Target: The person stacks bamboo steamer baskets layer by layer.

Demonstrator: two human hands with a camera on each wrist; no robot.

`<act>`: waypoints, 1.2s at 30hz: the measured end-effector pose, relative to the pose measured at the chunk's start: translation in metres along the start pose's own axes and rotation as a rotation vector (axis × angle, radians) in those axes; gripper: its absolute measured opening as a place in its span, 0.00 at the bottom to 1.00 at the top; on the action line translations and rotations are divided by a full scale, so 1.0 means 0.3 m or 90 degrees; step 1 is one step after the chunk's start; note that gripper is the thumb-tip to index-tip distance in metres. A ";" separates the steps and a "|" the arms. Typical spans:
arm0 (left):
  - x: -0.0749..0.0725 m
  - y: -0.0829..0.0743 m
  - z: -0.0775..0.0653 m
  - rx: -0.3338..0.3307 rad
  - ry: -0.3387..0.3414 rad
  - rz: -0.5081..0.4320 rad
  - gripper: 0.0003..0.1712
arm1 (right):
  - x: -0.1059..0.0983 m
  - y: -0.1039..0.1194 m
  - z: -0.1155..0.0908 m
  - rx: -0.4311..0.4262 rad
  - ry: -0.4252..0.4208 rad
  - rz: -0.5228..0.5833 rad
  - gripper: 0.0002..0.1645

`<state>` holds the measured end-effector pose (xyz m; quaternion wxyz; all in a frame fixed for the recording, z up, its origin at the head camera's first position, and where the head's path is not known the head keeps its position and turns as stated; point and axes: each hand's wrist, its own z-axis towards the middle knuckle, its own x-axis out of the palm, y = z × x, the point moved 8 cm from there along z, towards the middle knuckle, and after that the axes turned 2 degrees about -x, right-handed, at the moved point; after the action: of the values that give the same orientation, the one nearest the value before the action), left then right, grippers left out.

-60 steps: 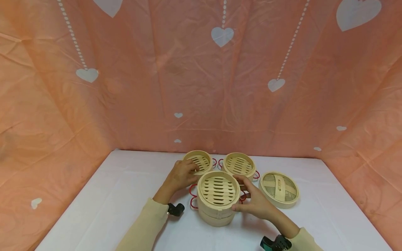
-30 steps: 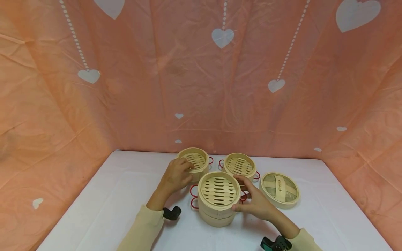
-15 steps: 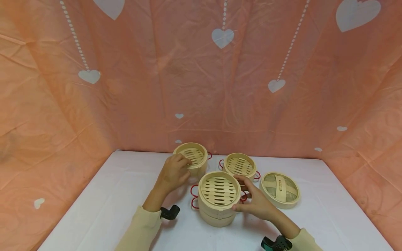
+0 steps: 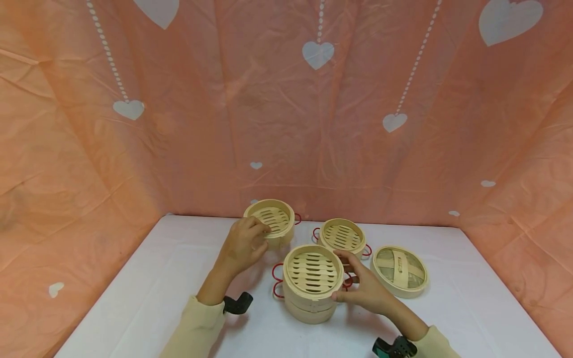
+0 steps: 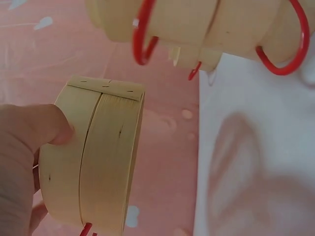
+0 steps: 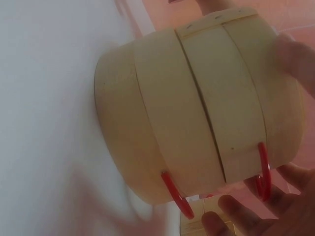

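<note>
My left hand point(image 4: 241, 246) grips a round bamboo steamer basket point(image 4: 274, 219) by its near left rim, held raised toward the back of the table. In the left wrist view my thumb presses the outer wall of this basket point(image 5: 106, 152). At the front middle stands a stack of two bamboo steamer baskets point(image 4: 309, 308) with red looped handles. Around its right side my right hand point(image 4: 362, 286) holds on, thumb in front and fingers behind. The right wrist view shows the stack point(image 6: 172, 98) with its base on the table.
Another slatted steamer basket point(image 4: 342, 234) with red handles sits behind the stack. To its right lies a round woven bamboo lid point(image 4: 400, 271). A white cloth covers the table point(image 4: 147, 278), and a pink curtain point(image 4: 277, 109) with white hearts hangs behind it.
The left hand has carried its basket leftward and up, away from the stack and the basket beside it. My right hand and the stack have stayed in place.
</note>
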<state>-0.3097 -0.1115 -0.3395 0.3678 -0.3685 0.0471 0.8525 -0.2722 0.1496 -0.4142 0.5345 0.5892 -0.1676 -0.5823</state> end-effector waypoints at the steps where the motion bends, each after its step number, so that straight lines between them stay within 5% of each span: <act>1: -0.006 -0.004 0.001 -0.001 0.000 -0.004 0.12 | 0.000 0.000 0.000 -0.002 0.000 -0.001 0.53; 11: -0.056 -0.045 0.014 0.023 -0.025 -0.021 0.12 | 0.001 -0.001 -0.002 -0.001 0.003 0.008 0.53; 36: -0.087 -0.120 0.006 0.068 -0.017 -0.027 0.11 | 0.001 0.001 0.001 -0.002 0.006 0.009 0.53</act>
<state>-0.2749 -0.1002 -0.3140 0.4051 -0.3383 0.0797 0.8456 -0.2723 0.1491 -0.4140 0.5401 0.5898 -0.1686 -0.5761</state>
